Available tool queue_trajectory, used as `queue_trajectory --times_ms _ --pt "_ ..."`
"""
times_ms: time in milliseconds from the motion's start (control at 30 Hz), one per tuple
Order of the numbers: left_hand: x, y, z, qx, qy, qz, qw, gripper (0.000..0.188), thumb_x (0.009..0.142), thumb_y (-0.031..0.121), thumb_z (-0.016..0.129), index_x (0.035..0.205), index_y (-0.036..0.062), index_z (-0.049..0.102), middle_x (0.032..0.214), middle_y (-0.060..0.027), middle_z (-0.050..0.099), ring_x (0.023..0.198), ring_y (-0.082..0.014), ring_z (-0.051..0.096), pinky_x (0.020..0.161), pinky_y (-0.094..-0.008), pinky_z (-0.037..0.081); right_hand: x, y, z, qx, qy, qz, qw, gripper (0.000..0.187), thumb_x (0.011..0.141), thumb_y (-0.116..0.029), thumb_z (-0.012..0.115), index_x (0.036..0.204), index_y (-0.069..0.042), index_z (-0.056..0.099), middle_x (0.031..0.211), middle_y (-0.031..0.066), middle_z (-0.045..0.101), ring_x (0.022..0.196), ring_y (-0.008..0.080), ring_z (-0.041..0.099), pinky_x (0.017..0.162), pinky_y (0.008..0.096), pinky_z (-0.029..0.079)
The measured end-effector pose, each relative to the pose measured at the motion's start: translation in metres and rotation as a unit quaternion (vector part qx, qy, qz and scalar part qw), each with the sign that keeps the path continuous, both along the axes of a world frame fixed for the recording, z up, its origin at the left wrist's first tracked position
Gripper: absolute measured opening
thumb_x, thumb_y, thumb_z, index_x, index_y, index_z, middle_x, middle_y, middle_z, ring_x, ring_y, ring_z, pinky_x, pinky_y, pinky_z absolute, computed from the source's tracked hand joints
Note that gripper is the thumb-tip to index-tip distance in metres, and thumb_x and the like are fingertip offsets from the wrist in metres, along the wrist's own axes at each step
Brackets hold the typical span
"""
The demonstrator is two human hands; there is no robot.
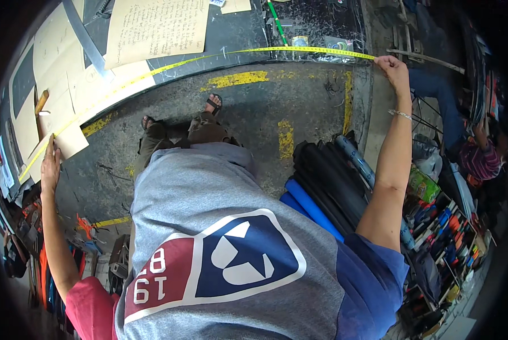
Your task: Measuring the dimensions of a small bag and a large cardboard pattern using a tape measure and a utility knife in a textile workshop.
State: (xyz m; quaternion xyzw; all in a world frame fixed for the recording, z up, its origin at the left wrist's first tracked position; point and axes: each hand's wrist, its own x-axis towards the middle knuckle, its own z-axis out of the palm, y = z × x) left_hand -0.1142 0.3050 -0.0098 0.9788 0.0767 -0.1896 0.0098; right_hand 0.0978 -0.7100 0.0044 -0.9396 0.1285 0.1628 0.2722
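A yellow tape measure (299, 49) runs in a long arc along the near edge of the dark worktable (240, 34). Beyond the table's right corner, my right hand (394, 72) pinches the tape between thumb and fingers. My left hand (50, 164) is at the far left, its fingers close together on the tape over sheets of tan paper (73, 141). A tail of the tape runs on past the left fingertips. A metal ruler (85, 38) lies across the paper, near a handwritten sheet (158, 28).
A wooden-handled tool (42, 102) lies on the paper above my left hand. A green pencil (277, 24) rests on the table. Black and blue material rolls (327, 181) lie below my right arm. At the right, another person (480, 156) is near cluttered shelves (449, 226).
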Motion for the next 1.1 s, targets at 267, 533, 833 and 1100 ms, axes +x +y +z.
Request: queue_trajectory --times_ms 267,533,833,1100 --pt "-0.001 -0.005 0.000 -0.026 0.011 -0.023 0.999 0.058 0.105 0.031 0.044 0.157 0.0126 0.027 0.147 -0.0262 0.046 0.129 -0.0440 0.051 0.103 -0.0465 0.044 -0.003 0.007 -0.015 -0.120 -0.138 0.005 0.983 0.025 0.090 -0.029 0.072 0.107 -0.011 0.075 0.080 0.0039 0.071 0.074 0.0122 0.065 0.069 0.0271 0.049" --pt "-0.001 -0.014 0.004 -0.012 -0.014 0.025 1.000 0.059 0.105 0.034 0.044 0.158 0.0175 0.024 0.135 -0.0301 0.055 0.120 -0.0485 0.055 0.098 -0.0497 0.046 -0.006 0.089 0.009 -0.029 -0.204 0.047 0.977 0.024 0.096 -0.014 0.065 0.119 -0.008 0.071 0.107 0.0051 0.074 0.095 0.0091 0.066 0.084 0.0246 0.051" --pt "0.001 -0.031 0.010 -0.010 0.029 0.035 0.999 0.056 0.105 0.033 0.043 0.156 0.0140 0.027 0.145 -0.0278 0.047 0.129 -0.0467 0.049 0.106 -0.0485 0.042 -0.034 0.269 0.006 0.097 -0.120 0.238 0.959 0.028 0.090 -0.016 0.072 0.118 -0.011 0.071 0.096 0.0040 0.070 0.065 0.0102 0.052 0.064 0.0266 0.048" --pt "0.001 -0.032 0.008 0.019 -0.012 0.041 0.999 0.060 0.105 0.034 0.045 0.158 0.0153 0.025 0.148 -0.0261 0.045 0.134 -0.0424 0.047 0.109 -0.0459 0.041 -0.028 0.279 -0.004 0.111 -0.138 0.276 0.945 0.029 0.088 -0.015 0.074 0.115 -0.007 0.069 0.095 0.0033 0.069 0.064 0.0132 0.051 0.065 0.0283 0.049"
